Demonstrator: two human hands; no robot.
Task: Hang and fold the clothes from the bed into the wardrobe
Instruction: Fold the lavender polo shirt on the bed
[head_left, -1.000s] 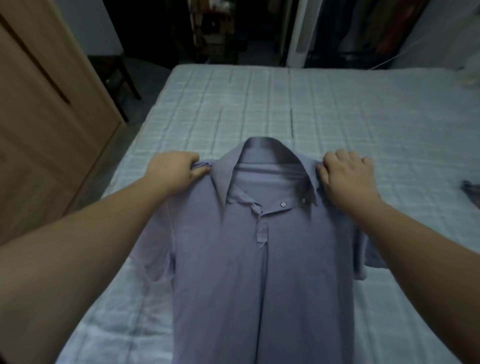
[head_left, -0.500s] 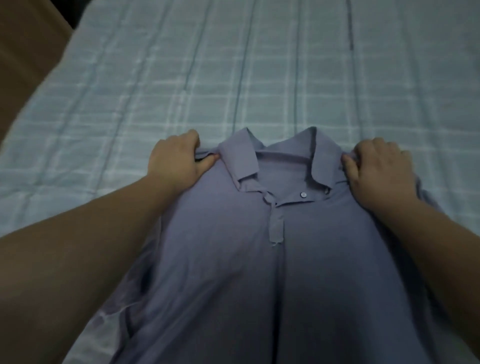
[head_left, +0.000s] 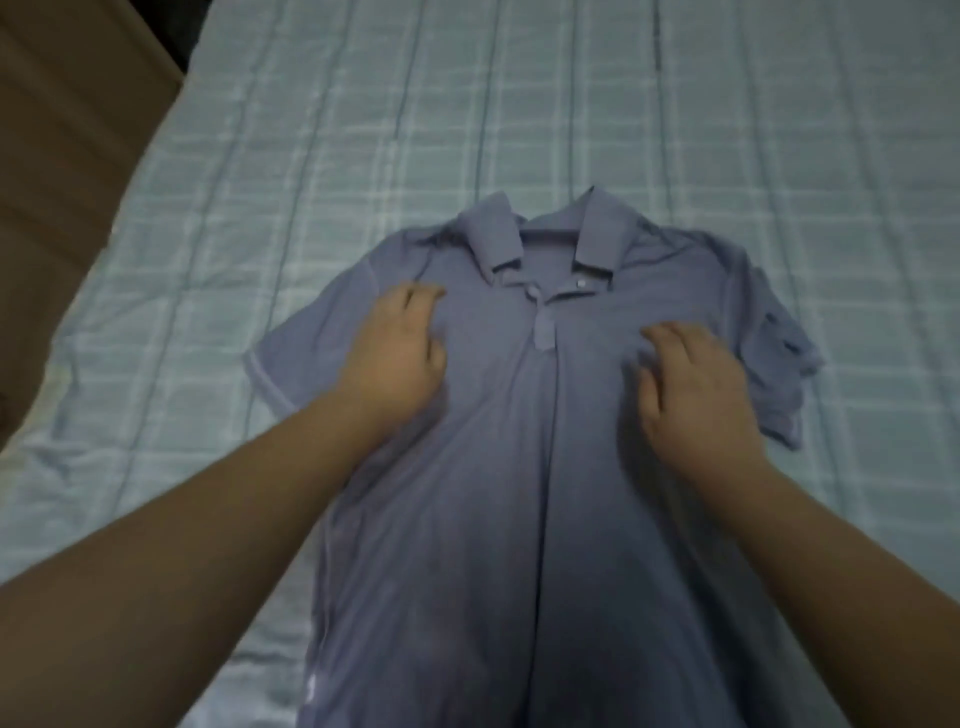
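Wood at far left: a brown wardrobe panel (head_left: 62, 156) beside the bed (head_left: 311, 130).
Left hand (head_left: 397, 353): let go of the shoulder it pinched a moment ago; fingers loosely spread, resting on the chest.
Shirt (head_left: 545, 467): lavender polo, now laid flat on the bed, collar away from the person.
Right hand (head_left: 691, 384): likewise released, fingers spread, pressing cloth.
Meaning: laying-out done; smoothing, then folding, likely next.

Shirt (head_left: 545, 467) hem cut off; fingertips perhaps blurred.
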